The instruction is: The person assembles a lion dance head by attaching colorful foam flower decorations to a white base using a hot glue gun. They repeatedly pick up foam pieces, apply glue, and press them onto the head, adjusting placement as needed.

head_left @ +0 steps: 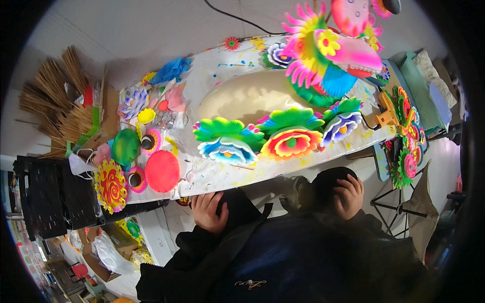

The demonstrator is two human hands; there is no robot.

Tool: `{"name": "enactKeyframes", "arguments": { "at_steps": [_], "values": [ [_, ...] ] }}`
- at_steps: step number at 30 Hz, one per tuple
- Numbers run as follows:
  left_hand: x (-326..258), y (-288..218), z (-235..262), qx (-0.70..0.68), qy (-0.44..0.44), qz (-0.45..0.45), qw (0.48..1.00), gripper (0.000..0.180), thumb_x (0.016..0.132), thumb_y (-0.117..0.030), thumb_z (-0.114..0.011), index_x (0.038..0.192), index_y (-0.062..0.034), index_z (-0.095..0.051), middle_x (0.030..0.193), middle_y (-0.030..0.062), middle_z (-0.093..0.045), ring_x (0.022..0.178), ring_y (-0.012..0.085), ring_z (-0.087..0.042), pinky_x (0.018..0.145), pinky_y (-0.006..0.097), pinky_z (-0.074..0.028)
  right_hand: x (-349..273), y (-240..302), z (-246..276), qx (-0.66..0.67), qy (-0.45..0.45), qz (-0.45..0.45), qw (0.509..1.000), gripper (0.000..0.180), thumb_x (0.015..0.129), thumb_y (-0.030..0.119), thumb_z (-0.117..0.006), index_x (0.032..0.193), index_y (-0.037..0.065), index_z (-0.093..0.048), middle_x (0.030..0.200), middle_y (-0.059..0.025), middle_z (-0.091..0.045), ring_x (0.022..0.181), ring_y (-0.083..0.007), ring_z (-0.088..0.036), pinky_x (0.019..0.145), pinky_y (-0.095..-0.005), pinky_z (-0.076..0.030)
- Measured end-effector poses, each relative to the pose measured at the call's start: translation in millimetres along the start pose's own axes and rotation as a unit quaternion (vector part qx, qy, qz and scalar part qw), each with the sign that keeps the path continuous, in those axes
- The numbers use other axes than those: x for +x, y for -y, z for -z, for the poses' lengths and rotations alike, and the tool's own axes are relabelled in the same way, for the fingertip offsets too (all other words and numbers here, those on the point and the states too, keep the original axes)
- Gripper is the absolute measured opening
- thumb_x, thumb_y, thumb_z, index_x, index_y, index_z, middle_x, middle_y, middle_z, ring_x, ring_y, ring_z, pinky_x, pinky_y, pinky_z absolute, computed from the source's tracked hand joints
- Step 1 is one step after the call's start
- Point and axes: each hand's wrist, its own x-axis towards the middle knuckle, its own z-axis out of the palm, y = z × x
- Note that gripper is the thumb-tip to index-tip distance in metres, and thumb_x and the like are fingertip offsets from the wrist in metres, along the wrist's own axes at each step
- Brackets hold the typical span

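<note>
Table (222, 181): although the fisheye bows its near edge, the white top reads clearly, spotted with paint, running across the view.
Straw bundles (55, 101): tan, fanned out beyond the table's left end.
Black crates (45, 197): stacked at that same end, lower in view than the straw.
Oval body (237, 96): cream, glossy, lying mid-table.
Creature head (348, 50): pink snout, pink-and-yellow fringe, over the right end of the oval body in view; cannot tell if they touch.
Front flowers: blue flower (227, 149), orange flower (291, 144), violet flower (342, 129), in a row along the near side of the oval body, green leaf shapes behind each.
Left hand (208, 212): relaxed, fingers loosely bent, grasping nothing; rests on the left knee (240, 204), just beside the table edge.
Right hand (348, 197): same, unclenched, nothing held; rests on the right knee (323, 184).
Swirl plaque (110, 186): red and yellow, at the near left corner.
Discs: red disc (162, 171) and green disc (126, 147), near the plaque.
Eye pieces (150, 142): two, pink-fringed, dark-centred, beside the discs.
</note>
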Motion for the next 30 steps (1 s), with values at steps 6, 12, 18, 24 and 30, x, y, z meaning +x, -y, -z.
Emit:
{"name": "enactKeyframes", "arguments": {
  "at_steps": [6,12,18,24,30],
  "values": [
    [-6,6,1,-0.031,-0.02,0.012,0.999,0.031,0.069,-0.014,-0.069,0.099,-0.007,-0.066,0.112,0.0099,-0.061,0.11,0.0299,-0.054,0.098,0.046,-0.037,5,2,-5,-0.025,0.016,0.009,1.0,0.026,0.072,0.01,-0.064,0.098,0.011,-0.063,0.118,-0.0066,-0.06,0.125,-0.0325,-0.044,0.107,-0.0522,-0.025],
    [-5,6,0,-0.042,-0.031,0.022,0.998,0.031,0.069,-0.015,-0.07,0.098,-0.0066,-0.067,0.11,0.0098,-0.062,0.109,0.0283,-0.055,0.097,0.045,-0.038,5,-3,-11,-0.044,0.019,0.021,0.999,0.026,0.071,0.012,-0.064,0.097,0.011,-0.063,0.117,-0.0069,-0.06,0.125,-0.033,-0.044,0.107,-0.053,-0.026],
    [-7,10,-3,-0.061,-0.031,0.016,0.997,0.033,0.068,-0.013,-0.072,0.1,-0.0057,-0.066,0.105,0.0094,-0.062,0.105,0.0275,-0.056,0.092,0.043,-0.041,5,-3,-12,-0.054,0.024,0.018,0.998,0.025,0.072,0.012,-0.063,0.097,0.011,-0.062,0.118,-0.0068,-0.059,0.126,-0.0336,-0.043,0.107,-0.0531,-0.026],
    [32,-7,30,-0.142,-0.185,-0.031,0.972,0.047,0.064,-0.006,-0.077,0.108,-0.0018,-0.061,0.101,0.0142,-0.06,0.098,0.0332,-0.056,0.082,0.041,-0.045,7,-3,-13,-0.065,0.029,0.023,0.997,0.025,0.074,0.012,-0.062,0.099,0.011,-0.062,0.119,-0.0069,-0.059,0.126,-0.0327,-0.043,0.107,-0.0516,-0.026],
    [141,-37,86,-0.034,-0.185,-0.143,0.972,0.088,0.059,-0.035,-0.085,0.133,-0.0105,-0.046,0.136,0.0181,-0.04,0.124,0.0399,-0.04,0.1,0.049,-0.035,40,32,1,-0.011,-0.095,0.084,0.992,0.044,0.068,0.005,-0.071,0.109,0.007,-0.058,0.122,-0.0115,-0.058,0.122,-0.0339,-0.047,0.104,-0.0528,-0.032]
  ]
}}
